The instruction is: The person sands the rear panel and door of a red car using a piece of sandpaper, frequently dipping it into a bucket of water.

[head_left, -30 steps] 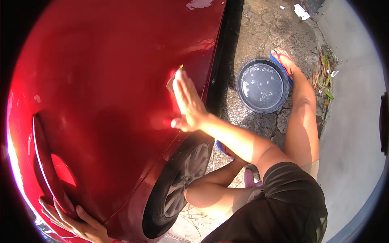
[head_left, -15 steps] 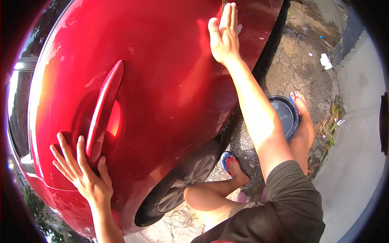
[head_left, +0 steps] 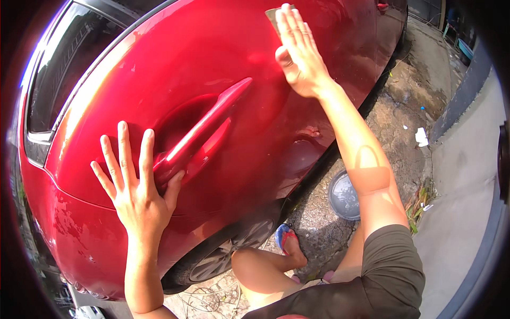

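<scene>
Head view: red car door (head_left: 223, 58) fills the frame from 9 to 1 o'clock, glossy w/ strong sun glare. Left hand (head_left: 139, 196) at 7 o'clock lies flat on the panel, fingers spread wide & released, gripping nothing; thumb touches the lower end of the red door handle (head_left: 204, 127), which runs diagonally toward center. Right hand (head_left: 300, 56) at 12 o'clock presses a small tan pad (head_left: 273, 15) against the paint; fingers straight & together over it, only the pad's top corner shows past the fingertips. Wheel (head_left: 218, 260) at 6 o'clock under the panel. Blue sandal (head_left: 284, 236) on person's foot just right of the wheel. Round grey bucket (head_left: 344, 196) at 4 o'clock on cracked concrete ground (head_left: 404, 111), partly hidden behind the right forearm.
</scene>
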The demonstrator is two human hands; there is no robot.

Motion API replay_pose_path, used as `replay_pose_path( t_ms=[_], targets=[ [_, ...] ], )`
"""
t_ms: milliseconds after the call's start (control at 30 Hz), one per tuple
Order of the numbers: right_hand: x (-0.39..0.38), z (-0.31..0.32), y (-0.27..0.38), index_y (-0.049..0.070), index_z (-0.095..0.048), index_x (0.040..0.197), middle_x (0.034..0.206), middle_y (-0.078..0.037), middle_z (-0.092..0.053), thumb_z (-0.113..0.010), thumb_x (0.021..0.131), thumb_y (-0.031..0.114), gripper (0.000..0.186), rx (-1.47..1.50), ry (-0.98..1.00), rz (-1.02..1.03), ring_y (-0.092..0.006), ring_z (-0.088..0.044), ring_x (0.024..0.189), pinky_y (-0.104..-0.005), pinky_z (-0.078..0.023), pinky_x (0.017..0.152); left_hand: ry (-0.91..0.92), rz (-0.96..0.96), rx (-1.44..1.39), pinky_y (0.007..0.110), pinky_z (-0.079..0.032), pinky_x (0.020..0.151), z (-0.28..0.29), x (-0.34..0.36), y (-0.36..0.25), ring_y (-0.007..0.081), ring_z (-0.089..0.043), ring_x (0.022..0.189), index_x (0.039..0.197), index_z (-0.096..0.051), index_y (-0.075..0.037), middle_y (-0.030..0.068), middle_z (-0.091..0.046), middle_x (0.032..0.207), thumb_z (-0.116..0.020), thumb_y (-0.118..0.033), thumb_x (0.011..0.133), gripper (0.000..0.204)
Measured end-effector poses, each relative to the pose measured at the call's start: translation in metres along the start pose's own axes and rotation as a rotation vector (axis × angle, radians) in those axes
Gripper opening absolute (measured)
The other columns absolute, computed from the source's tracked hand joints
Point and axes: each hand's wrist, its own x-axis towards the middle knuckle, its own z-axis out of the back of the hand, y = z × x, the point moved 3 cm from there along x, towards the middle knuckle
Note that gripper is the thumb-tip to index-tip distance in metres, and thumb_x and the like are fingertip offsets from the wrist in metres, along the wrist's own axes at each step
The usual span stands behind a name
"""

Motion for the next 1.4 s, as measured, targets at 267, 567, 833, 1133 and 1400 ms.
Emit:
replay_pose_path(
  t_ms=[267,567,833,1133,1400],
  targets=[
    [0.044,-0.022,0.144,0.009,-0.022,0.167,0.175,-0.012,-0.017,-0.032,0.099,0.078,0.097,0.185,0.367,0.723,-0.0281,-0.010,0.163,-0.0433,-0.011,0.132,0.059,0.118,0.004,0.060,-0.006,0.129,-0.003,-0.010,0.010,0.0392,-0.017,0.161,0.164,-0.034,-0.011,0.0126,-0.029,0.172,-0.080,-0.049,0.082,0.102],
    [0.050,0.012,0.053,0.011,-0.062,0.146,0.155,-0.007,-0.056,-0.055,0.107,0.029,0.043,0.273,0.263,0.665,-0.0300,-0.041,0.152,-0.0451,-0.034,0.125,0.089,0.138,0.002,0.059,-0.009,0.129,0.002,-0.003,0.004,0.0372,-0.022,0.160,0.163,-0.036,-0.012,0.0094,-0.033,0.171,-0.083,-0.050,0.076,0.106],
    [0.072,0.023,0.064,0.006,-0.080,0.099,0.118,-0.008,-0.072,-0.088,0.078,0.004,0.023,0.451,0.088,0.542,-0.0290,-0.066,0.119,-0.0395,-0.058,0.099,0.089,0.128,0.026,0.058,-0.013,0.129,0.005,-0.003,0.008,0.0362,-0.026,0.159,0.162,-0.039,-0.014,0.0087,-0.036,0.169,-0.083,-0.050,0.075,0.104],
    [0.078,0.025,0.046,0.010,-0.066,0.120,0.139,-0.012,-0.057,-0.099,0.064,0.035,0.069,0.341,0.156,0.529,-0.0304,-0.053,0.131,-0.0433,-0.045,0.112,0.104,0.133,0.053,0.056,-0.013,0.129,0.007,-0.003,0.009,0.0348,-0.027,0.159,0.162,-0.040,-0.014,0.0088,-0.038,0.168,-0.082,-0.050,0.076,0.102],
    [0.089,0.026,0.034,0.012,-0.057,0.144,0.155,-0.019,-0.050,-0.098,0.067,0.042,0.092,0.282,0.128,0.585,-0.0430,-0.039,0.149,-0.0582,-0.035,0.120,0.130,0.123,0.101,0.055,-0.013,0.130,0.008,0.000,0.007,0.0351,-0.028,0.158,0.162,-0.040,-0.013,0.0098,-0.037,0.168,-0.075,-0.058,0.082,0.098]
  ],
)
